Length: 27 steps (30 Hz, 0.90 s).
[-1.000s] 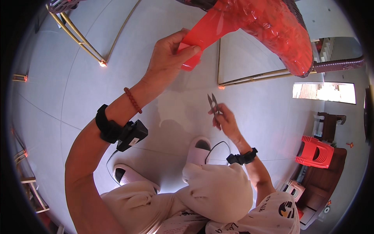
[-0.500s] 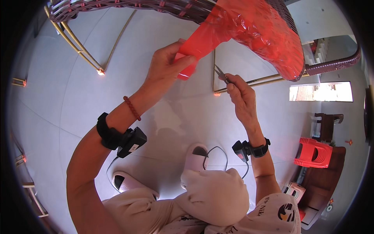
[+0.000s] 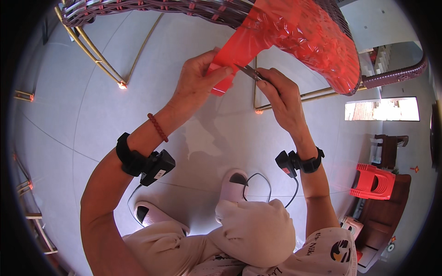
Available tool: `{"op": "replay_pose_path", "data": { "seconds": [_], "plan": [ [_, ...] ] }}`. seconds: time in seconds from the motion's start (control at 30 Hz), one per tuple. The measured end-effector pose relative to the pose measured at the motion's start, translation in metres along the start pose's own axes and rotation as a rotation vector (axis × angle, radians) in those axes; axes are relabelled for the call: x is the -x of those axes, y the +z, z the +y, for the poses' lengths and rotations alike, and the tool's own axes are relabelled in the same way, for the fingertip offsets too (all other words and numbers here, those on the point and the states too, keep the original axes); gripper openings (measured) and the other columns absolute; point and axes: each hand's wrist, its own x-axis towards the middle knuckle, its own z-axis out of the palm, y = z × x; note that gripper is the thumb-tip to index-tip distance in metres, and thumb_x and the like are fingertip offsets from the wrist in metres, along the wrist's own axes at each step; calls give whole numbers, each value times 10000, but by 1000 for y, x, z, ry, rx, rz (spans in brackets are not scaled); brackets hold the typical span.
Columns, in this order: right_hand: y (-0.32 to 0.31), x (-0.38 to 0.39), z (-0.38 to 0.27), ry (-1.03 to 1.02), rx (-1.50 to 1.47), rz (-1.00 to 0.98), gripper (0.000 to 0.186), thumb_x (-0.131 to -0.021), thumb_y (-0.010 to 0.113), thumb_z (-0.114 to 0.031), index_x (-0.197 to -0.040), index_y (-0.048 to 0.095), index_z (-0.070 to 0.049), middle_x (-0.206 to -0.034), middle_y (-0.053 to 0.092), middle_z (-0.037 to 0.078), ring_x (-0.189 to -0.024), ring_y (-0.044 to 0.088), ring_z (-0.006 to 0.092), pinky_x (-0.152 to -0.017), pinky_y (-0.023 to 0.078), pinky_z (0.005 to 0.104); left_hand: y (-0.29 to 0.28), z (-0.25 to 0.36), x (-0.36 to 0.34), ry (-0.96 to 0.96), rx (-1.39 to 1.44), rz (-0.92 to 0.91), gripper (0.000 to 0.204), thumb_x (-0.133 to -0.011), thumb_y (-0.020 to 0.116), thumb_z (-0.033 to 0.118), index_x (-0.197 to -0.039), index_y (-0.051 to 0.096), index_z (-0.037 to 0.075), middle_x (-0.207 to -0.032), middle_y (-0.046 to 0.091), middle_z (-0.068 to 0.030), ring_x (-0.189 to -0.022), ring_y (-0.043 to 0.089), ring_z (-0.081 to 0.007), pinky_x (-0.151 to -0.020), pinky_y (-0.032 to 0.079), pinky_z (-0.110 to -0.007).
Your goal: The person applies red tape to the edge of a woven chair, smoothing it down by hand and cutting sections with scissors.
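Note:
My left hand (image 3: 199,78) pinches the loose end of a shiny red plastic film strip (image 3: 239,48), holding it stretched down from a dark brown woven wicker chair (image 3: 202,10). Crinkled red film covers the wicker on the right. In my right hand (image 3: 286,99) is a small pair of dark scissors (image 3: 250,71), their tips at the right edge of the strip, close to my left thumb. How far the blades are apart, and whether they bite into the film, cannot be made out.
Gold metal legs (image 3: 92,55) of the chair reach down to the pale tiled floor (image 3: 198,124). A red plastic stool (image 3: 374,181) and a brown wooden bench (image 3: 389,207) are at the right. Black devices with cables are strapped to both my forearms.
My right hand has moved left and up, bringing the scissors from open air to the edge of the red film. My left hand keeps its pinch almost in place.

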Motion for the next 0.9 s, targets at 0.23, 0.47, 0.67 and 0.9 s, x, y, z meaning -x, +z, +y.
{"op": "replay_pose_path", "data": {
  "seconds": [0.23,0.47,0.67,0.9],
  "plan": [
    [5,-11,0,-72,-14,-40,204,-883,561,-138,-995,585,30,-719,492,109,-606,427,206,-574,371,299,1,1,2,31,2,17,179,-897,563,119,-1047,588,25,-909,647,-44,-811,623,-111,-706,525,-251],
    [4,-11,0,-25,-31,-43,205,-884,564,-140,-991,595,32,-699,491,101,-601,430,173,-565,370,296,2,3,1,-19,-20,0,180,-895,564,108,-1055,589,31,-916,646,-47,-820,621,-103,-717,532,-257],
    [3,-4,-1,28,-20,-52,212,-886,560,-141,-994,593,39,-688,477,88,-586,403,167,-550,354,297,-2,0,0,10,-23,-5,176,-890,570,103,-1047,591,27,-911,645,-46,-794,624,-108,-717,541,-267],
    [-2,-2,1,3,-6,-44,221,-890,561,-152,-983,587,47,-692,491,103,-586,417,186,-555,364,299,-3,4,-2,-9,-44,-9,175,-888,574,115,-1037,593,25,-906,642,-53,-802,619,-106,-711,539,-272]
  ]
}}
